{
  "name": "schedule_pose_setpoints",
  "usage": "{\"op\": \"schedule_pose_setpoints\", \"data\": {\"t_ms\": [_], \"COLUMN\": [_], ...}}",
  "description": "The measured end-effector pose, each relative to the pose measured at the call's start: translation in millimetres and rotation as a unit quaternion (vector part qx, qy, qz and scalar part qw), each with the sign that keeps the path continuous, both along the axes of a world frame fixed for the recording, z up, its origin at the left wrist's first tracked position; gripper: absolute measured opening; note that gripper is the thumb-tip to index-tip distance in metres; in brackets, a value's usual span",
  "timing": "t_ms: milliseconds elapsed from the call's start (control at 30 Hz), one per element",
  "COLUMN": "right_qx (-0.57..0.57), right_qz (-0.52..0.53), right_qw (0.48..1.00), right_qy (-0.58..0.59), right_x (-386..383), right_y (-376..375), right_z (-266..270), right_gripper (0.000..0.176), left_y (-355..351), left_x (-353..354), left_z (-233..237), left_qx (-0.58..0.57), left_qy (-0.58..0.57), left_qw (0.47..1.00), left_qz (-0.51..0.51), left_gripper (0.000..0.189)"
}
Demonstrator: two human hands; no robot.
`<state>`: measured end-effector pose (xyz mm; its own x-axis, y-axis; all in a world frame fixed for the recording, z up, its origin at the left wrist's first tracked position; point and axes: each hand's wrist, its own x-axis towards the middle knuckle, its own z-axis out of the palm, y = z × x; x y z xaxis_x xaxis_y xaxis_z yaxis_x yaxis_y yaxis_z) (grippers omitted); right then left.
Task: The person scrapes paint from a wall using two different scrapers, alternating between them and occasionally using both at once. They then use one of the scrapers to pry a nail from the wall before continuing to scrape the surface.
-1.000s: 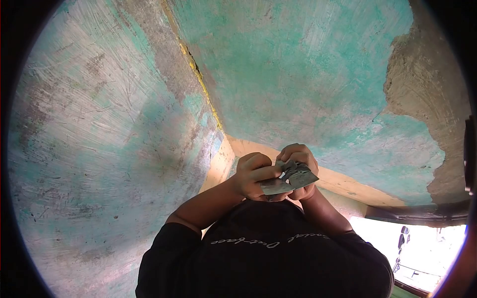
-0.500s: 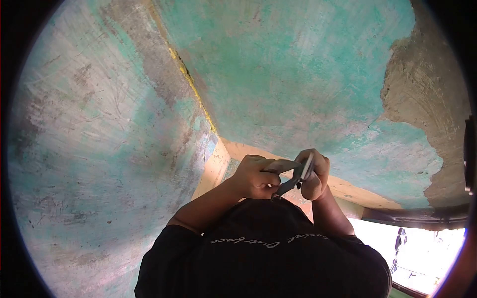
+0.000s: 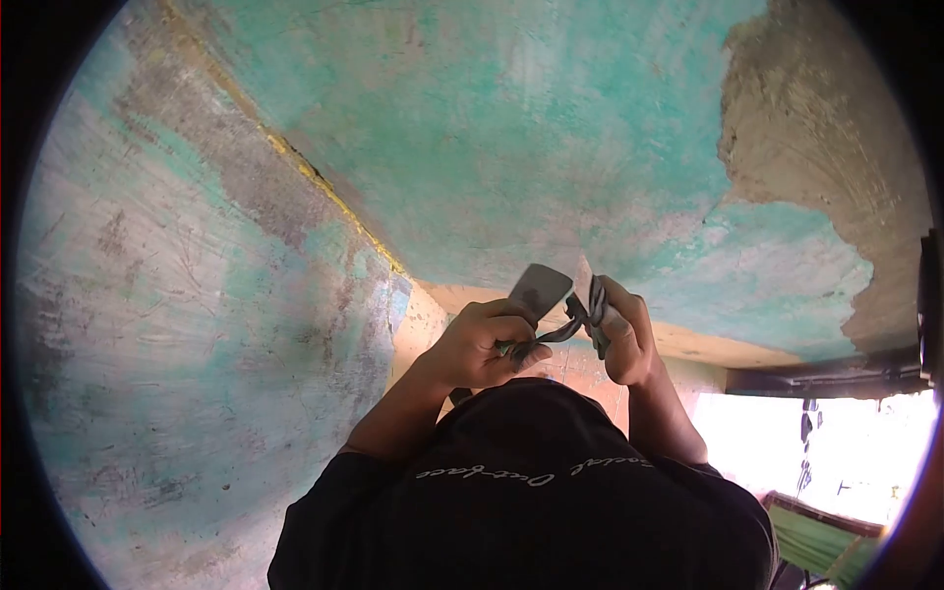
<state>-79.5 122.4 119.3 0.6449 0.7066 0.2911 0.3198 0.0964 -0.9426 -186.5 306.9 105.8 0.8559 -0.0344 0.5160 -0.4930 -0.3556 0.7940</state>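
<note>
My left hand [image 3: 482, 344] is closed around a grey flat piece [image 3: 541, 288], which looks like a scraper blade and sticks up above the fingers. From the same hand a dark twisted strip [image 3: 559, 335] runs across to my right hand [image 3: 627, 332]. The fingers of that hand are closed on a thin flat piece [image 3: 584, 282] with a pale face, and dark material is bunched against it. Both hands are close together in front of the chest, a small gap between them.
Worn turquoise wall surfaces [image 3: 511, 128] meet along a yellowish seam [image 3: 320, 180]. Bare grey-brown plaster [image 3: 801, 138] shows at the upper right. A bright opening [image 3: 855, 452] lies at the lower right, with green material [image 3: 821, 539] below it.
The grey flat piece at my left hand now stands up more and shows its broad face. The hands have risen slightly and the dark strip between them is more visible. The view has shifted.
</note>
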Motion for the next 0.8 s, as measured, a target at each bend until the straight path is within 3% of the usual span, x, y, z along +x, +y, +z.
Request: {"op": "schedule_pose_setpoints", "data": {"t_ms": [100,200,300,400,567,667,700,800], "right_qx": [-0.042,-0.129,-0.147,-0.019,-0.253,-0.212,-0.185,-0.052], "right_qz": [0.023,0.04,0.06,0.087,0.246,0.104,0.1,0.065], "right_qw": [0.999,0.991,0.982,0.973,0.917,0.971,0.964,0.962], "right_qy": [0.025,0.025,0.103,0.214,0.187,0.043,0.161,0.261], "right_x": [0.0,3.2,5.9,8.9,24.5,7.4,4.9,5.6], "right_y": [-4.4,-10.4,-18.0,-22.2,-13.2,-6.0,-10.7,-21.7], "right_z": [-8.2,-14.8,0.6,-7.2,0.3,-41.5,-29.5,-22.9], "right_gripper": [0.055,0.056,0.054,0.052,0.057,0.052,0.052,0.051], "left_y": [1.0,9.9,14.2,8.3,-4.0,2.9,6.3,5.8], "left_x": [-3.5,-4.3,-2.4,-4.3,-8.0,-6.8,-7.5,-8.2], "left_z": [-0.6,-4.4,-9.6,-5.3,1.0,1.8,-0.1,-10.1], "left_qx": [0.012,-0.008,-0.044,-0.062,-0.096,-0.099,-0.086,-0.063], "left_qy": [0.053,0.044,0.033,0.081,0.066,0.052,0.067,0.079], "left_qw": [0.998,0.997,0.992,0.981,0.979,0.985,0.986,0.988], "left_qz": [-0.043,-0.062,-0.11,-0.162,-0.165,-0.131,-0.125,-0.114], "left_gripper": [0.018,0.018,0.019,0.02,0.026,0.026,0.026,0.026]}}
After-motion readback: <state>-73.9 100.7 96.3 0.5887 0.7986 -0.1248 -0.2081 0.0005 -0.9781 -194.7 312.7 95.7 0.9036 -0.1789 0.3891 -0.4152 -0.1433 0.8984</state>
